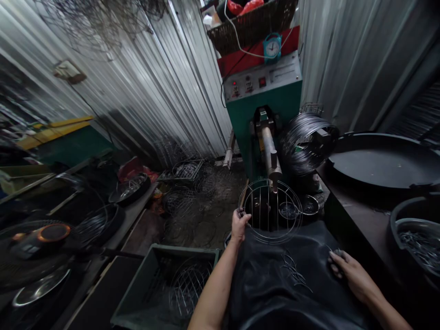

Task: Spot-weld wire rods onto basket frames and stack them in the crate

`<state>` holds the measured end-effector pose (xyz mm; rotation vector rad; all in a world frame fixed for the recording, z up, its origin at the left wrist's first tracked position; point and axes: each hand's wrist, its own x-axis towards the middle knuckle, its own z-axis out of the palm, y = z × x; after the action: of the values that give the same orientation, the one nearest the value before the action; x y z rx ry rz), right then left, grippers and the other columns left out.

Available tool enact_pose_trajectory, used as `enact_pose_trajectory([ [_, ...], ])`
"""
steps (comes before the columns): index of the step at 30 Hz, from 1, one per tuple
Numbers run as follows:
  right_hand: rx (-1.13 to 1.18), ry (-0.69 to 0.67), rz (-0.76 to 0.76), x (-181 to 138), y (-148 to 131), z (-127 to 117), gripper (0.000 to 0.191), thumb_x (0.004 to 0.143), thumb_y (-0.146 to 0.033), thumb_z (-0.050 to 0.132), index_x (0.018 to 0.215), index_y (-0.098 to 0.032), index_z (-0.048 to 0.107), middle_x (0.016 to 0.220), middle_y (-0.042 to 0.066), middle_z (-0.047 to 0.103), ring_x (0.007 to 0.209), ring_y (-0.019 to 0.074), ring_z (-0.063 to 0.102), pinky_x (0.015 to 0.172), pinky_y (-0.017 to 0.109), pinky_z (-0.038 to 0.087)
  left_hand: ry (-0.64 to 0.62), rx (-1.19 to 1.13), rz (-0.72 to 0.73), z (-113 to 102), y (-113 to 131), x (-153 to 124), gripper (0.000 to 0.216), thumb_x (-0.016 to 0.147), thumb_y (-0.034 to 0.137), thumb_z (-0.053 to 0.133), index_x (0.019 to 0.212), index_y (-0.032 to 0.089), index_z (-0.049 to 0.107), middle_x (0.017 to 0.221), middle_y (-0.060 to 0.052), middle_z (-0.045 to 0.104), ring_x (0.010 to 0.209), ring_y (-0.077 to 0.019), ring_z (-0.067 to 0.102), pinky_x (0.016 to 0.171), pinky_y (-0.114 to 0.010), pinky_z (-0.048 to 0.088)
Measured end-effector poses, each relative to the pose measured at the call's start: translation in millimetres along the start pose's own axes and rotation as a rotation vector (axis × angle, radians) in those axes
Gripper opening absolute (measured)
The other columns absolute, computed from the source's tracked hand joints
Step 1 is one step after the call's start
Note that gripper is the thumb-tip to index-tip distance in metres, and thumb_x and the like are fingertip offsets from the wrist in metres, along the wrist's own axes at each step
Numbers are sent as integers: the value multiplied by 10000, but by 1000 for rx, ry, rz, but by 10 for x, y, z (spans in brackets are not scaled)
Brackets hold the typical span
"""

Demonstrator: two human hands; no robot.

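A round wire rack (271,237), a ring crossed by several straight bars, stands at the green spot welder under its electrode arm (269,146). My left hand (239,224) is closed on the rack's left rim, thumb and fingers pinching the wire. Over my lap lies a black apron (264,279), with several short curved wire pieces (292,268) loose on it. To the right of these, my right hand (347,270) is closed in a pinch above the apron. A thin short wire piece seems to show at its fingertips, though dimly.
A green crate (137,293) at lower left holds wire racks. The welder's panel (263,78) and a wire coil (305,142) are ahead. On the right bench sit a wide black pan (378,160) and a tub (395,224) holding a bowl of wire pieces (421,240).
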<state>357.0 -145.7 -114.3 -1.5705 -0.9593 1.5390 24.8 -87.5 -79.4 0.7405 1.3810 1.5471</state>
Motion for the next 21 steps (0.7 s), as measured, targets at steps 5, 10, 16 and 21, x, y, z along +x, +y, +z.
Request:
enact_pose_trajectory([
  [5, -10, 118, -176, 98, 10, -94, 401, 650, -531, 628, 835, -189, 531, 587, -16, 545, 467, 113, 467, 417, 225, 351, 58, -110, -154, 138, 229, -119, 438, 558, 317, 693, 894, 178, 449, 570, 99, 351, 405, -18, 286, 381, -155, 287],
  [10, -117, 135, -230, 115, -35, -39, 525, 651, -488, 626, 1067, -182, 534, 604, -7, 599, 519, 143, 532, 456, 235, 400, 134, -223, -258, 319, 458, -5, 393, 508, 340, 709, 726, 179, 424, 546, 104, 313, 380, -8, 229, 350, -165, 203],
  [16, 8, 1, -114, 173, -137, 63, 346, 590, -428, 688, 813, -176, 609, 569, 9, 612, 475, 140, 539, 404, 234, 406, 239, -231, -307, 422, 559, 148, 377, 479, 305, 728, 675, 172, 436, 518, 106, 313, 369, -7, 228, 354, -180, 215],
  [21, 352, 65, -239, 206, -728, 226, 331, 560, -405, 753, 771, -202, 599, 720, 24, 648, 540, 126, 576, 424, 218, 449, 227, -226, -313, 418, 609, 195, 367, 475, 291, 731, 631, 171, 421, 502, 103, 296, 368, -5, 212, 340, -172, 159],
])
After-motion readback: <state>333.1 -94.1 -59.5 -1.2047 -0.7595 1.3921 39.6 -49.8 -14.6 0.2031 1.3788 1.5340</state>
